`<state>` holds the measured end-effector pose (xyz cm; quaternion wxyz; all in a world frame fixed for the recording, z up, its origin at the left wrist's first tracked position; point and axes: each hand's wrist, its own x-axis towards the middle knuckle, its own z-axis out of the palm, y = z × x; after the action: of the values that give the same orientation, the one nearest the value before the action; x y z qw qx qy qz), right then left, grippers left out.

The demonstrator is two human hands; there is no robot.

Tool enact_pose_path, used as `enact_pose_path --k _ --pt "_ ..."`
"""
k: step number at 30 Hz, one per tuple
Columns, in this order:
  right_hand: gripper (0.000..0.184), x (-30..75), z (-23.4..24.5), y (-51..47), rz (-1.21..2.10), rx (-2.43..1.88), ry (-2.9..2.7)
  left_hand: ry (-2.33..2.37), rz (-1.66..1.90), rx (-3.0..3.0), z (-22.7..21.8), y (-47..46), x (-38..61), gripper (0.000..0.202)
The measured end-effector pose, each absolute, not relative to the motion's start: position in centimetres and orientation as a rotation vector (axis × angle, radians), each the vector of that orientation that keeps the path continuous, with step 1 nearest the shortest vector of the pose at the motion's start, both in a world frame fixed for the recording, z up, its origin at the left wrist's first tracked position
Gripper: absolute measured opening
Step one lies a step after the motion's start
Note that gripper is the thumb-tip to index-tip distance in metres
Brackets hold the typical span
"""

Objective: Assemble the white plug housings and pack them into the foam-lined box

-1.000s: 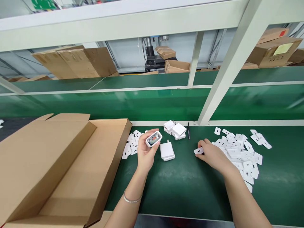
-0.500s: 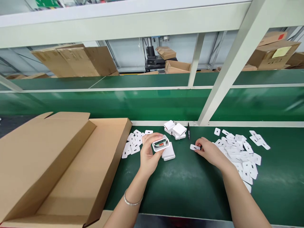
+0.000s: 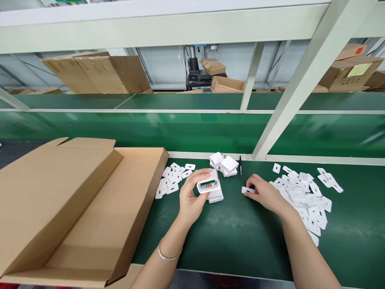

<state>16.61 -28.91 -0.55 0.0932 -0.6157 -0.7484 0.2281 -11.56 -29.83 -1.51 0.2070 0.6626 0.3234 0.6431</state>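
Observation:
My left hand (image 3: 192,198) grips a white plastic housing (image 3: 212,179) between thumb and fingers. Its open end faces me, and a green circuit board (image 3: 207,184) with an orange part shows inside. Just behind and below it, white housings (image 3: 215,196) lie stacked on the green bench. My right hand (image 3: 261,190) is closed on a small white end cap (image 3: 247,190) with a slot in it, held low over the bench. To the right of that hand spreads a heap of similar white caps (image 3: 300,196). A smaller pile of caps (image 3: 171,178) lies left of my left hand.
An open cardboard box (image 3: 99,208) fills the left side. More white housings (image 3: 225,163) and a black pen (image 3: 240,166) lie at the back of the bench. A slanted white post (image 3: 288,96) rises from the rear rail (image 3: 319,159). Cardboard boxes stand beyond.
The housing in my left hand has tipped so that its open end points lower. My right fingers have shifted slightly along the cap. The whole view has moved a little.

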Motion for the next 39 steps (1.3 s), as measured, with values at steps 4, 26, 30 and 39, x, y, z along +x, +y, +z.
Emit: enact_pose_path --k 4,26,30,39 --pt "0.01 16.5 -0.7 -28.7 0.602 -1.799 -2.214 0.928 1.791 2.002 -1.6 -29.9 -11.7 0.033" --pt "0.021 8.9 2.0 -32.2 1.068 -0.888 -1.339 0.943 1.599 2.142 -1.1 -30.3 -11.1 0.042" --pt "0.014 7.7 1.7 -32.7 1.026 -0.842 -1.38 0.948 1.53 2.27 -1.1 -30.6 -10.8 0.044" --pt "0.021 7.9 0.9 -32.8 1.115 -0.852 -1.383 0.894 1.461 2.259 -0.6 -31.3 -10.3 0.046"
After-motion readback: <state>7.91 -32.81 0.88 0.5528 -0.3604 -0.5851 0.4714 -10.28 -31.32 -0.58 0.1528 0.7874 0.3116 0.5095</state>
